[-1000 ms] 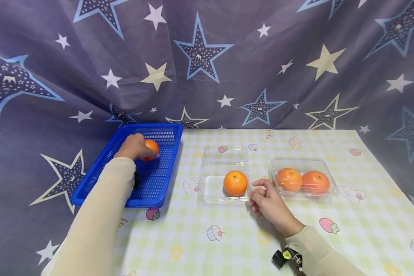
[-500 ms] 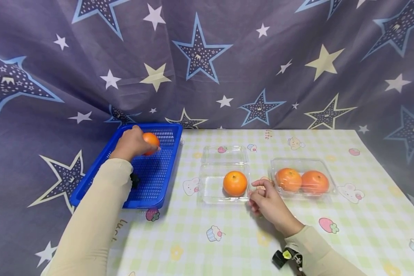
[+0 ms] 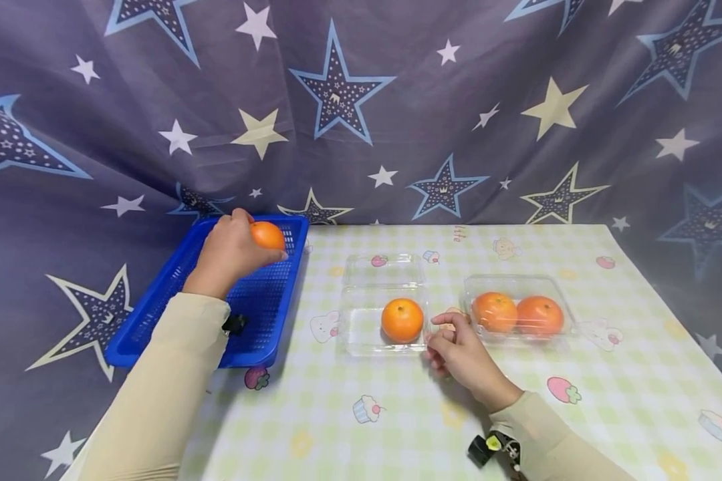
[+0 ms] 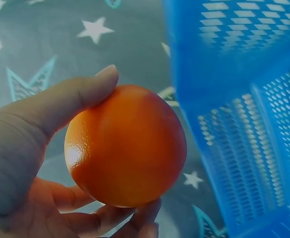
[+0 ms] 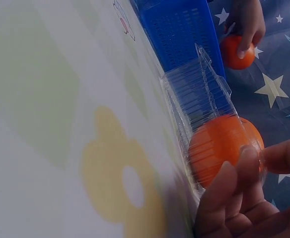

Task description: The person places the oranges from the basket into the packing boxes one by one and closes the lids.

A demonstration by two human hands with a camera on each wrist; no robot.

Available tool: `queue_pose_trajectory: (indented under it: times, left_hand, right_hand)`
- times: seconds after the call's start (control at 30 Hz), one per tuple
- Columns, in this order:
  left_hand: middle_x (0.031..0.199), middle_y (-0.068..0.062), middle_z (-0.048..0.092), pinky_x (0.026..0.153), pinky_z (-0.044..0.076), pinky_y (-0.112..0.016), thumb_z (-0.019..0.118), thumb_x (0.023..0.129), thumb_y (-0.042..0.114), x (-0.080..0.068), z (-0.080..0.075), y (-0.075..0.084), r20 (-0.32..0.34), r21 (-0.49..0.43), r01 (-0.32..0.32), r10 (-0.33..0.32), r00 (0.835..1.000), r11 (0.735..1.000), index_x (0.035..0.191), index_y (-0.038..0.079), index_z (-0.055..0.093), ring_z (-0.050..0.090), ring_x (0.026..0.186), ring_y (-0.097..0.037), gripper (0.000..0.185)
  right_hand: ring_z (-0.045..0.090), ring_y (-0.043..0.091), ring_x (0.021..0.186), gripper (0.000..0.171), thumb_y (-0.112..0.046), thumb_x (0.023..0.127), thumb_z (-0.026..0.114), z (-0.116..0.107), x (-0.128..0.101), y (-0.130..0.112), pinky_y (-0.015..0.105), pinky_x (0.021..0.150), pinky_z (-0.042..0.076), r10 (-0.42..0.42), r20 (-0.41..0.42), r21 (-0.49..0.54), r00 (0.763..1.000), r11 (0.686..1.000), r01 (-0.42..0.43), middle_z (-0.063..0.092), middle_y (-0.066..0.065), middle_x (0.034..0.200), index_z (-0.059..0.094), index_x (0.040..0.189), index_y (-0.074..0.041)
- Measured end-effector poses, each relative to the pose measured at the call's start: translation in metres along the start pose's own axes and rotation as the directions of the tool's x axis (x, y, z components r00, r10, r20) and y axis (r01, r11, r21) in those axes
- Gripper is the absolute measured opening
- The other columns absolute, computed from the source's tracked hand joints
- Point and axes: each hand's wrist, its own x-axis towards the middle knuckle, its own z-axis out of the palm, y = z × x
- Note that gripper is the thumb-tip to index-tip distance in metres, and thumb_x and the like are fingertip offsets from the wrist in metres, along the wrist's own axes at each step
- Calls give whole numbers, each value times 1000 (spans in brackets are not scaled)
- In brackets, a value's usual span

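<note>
My left hand (image 3: 228, 250) grips an orange (image 4: 127, 148) over the far part of the blue basket (image 3: 285, 300), thumb on one side and fingers curled round the other. In front of me on the table lies a hinged clear plastic box (image 3: 357, 327), its lid (image 3: 382, 270) folded back. One orange (image 3: 402, 321) sits in the right half of its base. My right hand (image 3: 469, 361) is at the right edge of this box, pinching its rim between thumb and bent fingers (image 5: 249, 161).
A second clear box (image 3: 556, 284), closed over two oranges (image 3: 495, 312), stands to the right of my right hand. The table has a green checked cloth (image 3: 409, 414) with printed pictures. A dark star-patterned curtain (image 3: 361, 167) hangs behind the table.
My left hand has lifted the orange up from inside the basket. The right hand and the open box hold their places, while the head view has shifted slightly.
</note>
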Motion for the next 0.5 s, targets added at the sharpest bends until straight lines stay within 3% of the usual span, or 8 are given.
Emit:
queue_pose_trajectory:
  times: [0.23, 0.5]
  left_hand:
    - [118, -25, 52, 80, 51, -54, 88, 75, 53, -27, -6, 22, -51, -25, -66, 64, 997, 998, 135, -1, 45, 55, 98, -43, 92]
    - [120, -22, 57, 84, 49, -56, 92, 73, 45, -55, 6, 47, -146, -78, -171, 159, 976, 982, 131, 3, 53, 55, 104, -41, 82]
  right_hand:
    - [56, 18, 62, 40, -6, 99, 57, 1, 1, -2, 29, 55, 51, 4, 0, -7, 1000, 1000, -4, 64, 10, 79, 39, 134, -1]
    - [56, 18, 61, 38, -5, 99, 57, 1, 0, 0, 29, 54, 51, 1, -3, 0, 1000, 1000, -1, 63, 8, 77, 39, 133, 0]
